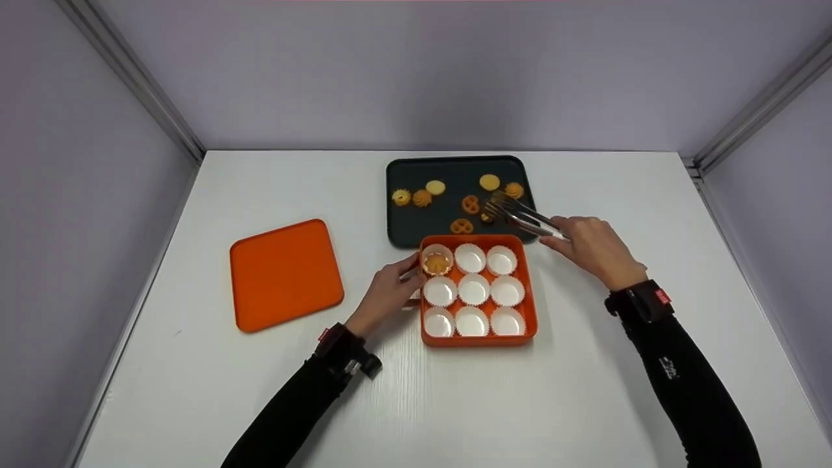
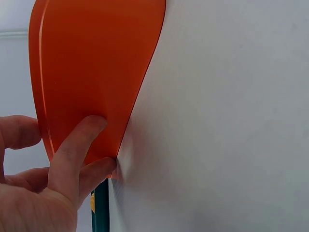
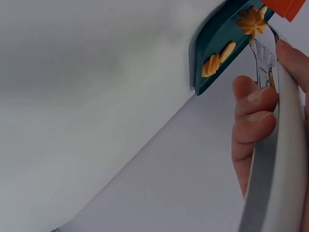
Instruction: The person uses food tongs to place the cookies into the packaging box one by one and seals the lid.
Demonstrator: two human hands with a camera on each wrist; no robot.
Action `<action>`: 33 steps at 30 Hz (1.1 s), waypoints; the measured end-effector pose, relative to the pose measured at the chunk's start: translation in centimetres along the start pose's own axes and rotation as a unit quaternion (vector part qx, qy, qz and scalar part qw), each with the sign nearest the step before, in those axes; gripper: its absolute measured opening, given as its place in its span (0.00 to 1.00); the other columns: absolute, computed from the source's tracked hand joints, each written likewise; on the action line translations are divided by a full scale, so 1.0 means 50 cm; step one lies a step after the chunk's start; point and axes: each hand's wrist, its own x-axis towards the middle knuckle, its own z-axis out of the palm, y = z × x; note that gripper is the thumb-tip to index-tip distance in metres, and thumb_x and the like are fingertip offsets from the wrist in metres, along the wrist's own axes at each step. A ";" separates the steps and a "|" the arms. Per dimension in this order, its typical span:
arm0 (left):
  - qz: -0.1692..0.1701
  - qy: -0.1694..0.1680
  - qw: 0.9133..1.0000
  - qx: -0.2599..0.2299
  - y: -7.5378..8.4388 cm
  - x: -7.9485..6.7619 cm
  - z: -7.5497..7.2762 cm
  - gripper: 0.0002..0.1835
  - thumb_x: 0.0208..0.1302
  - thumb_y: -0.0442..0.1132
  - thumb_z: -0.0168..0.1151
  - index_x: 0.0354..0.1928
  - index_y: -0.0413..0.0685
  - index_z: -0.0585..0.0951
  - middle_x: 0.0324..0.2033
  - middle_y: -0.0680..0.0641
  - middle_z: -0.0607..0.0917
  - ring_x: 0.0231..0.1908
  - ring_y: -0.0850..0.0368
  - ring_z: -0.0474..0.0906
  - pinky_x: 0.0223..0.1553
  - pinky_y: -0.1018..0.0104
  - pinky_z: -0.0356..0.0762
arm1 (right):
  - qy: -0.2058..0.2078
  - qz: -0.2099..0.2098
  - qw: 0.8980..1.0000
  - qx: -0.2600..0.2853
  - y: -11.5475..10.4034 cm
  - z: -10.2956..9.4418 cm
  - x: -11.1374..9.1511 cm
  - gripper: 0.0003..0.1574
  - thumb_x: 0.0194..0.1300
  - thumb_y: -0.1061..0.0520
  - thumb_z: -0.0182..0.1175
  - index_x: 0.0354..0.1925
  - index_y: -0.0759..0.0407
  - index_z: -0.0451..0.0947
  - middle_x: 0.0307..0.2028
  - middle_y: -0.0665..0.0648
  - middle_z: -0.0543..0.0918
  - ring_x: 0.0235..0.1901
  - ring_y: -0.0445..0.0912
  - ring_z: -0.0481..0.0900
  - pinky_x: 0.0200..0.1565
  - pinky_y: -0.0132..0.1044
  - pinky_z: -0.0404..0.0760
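Observation:
An orange box holds white paper cups in rows; its back-left cup contains a star-shaped cookie. My left hand touches the left side of this box. In the left wrist view, its fingers lie against the outer wall and near the rim. My right hand holds metal tongs with fork-like ends, reaching over the dark green tray. At the tong tips, the right wrist view shows a flower-shaped cookie; I cannot tell whether they pinch it.
On the tray lie pretzel-shaped cookies, pale round cookies and swirled cookies. A flat orange lid rests on the white table to the left. Grey-white walls stand behind and at both sides.

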 end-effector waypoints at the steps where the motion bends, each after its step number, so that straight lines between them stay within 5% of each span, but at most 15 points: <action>1: -0.001 0.000 1.000 0.000 0.000 0.000 0.000 0.32 0.77 0.41 0.55 0.80 0.47 0.63 0.71 0.39 0.74 0.60 0.43 0.81 0.46 0.55 0.88 | -0.003 0.001 1.000 -0.001 -0.003 -0.001 0.003 0.28 0.71 0.49 0.68 0.58 0.69 0.83 0.46 0.69 0.88 0.40 0.59 0.86 0.47 0.57 0.86; 15: -0.009 0.003 1.000 0.001 0.004 0.000 0.002 0.32 0.78 0.40 0.55 0.80 0.49 0.62 0.72 0.39 0.73 0.61 0.43 0.81 0.45 0.55 0.89 | -0.026 -0.003 0.999 -0.027 -0.037 -0.019 0.034 0.18 0.69 0.50 0.70 0.44 0.66 0.85 0.32 0.61 0.86 0.28 0.52 0.77 0.33 0.46 0.80; 33: -0.012 0.000 1.000 -0.001 0.005 0.002 0.001 0.32 0.77 0.40 0.55 0.80 0.49 0.62 0.72 0.40 0.72 0.63 0.44 0.78 0.45 0.55 0.89 | -0.054 -0.005 0.997 -0.060 -0.033 -0.049 0.030 0.17 0.69 0.49 0.70 0.43 0.62 0.87 0.32 0.58 0.88 0.28 0.50 0.79 0.32 0.46 0.81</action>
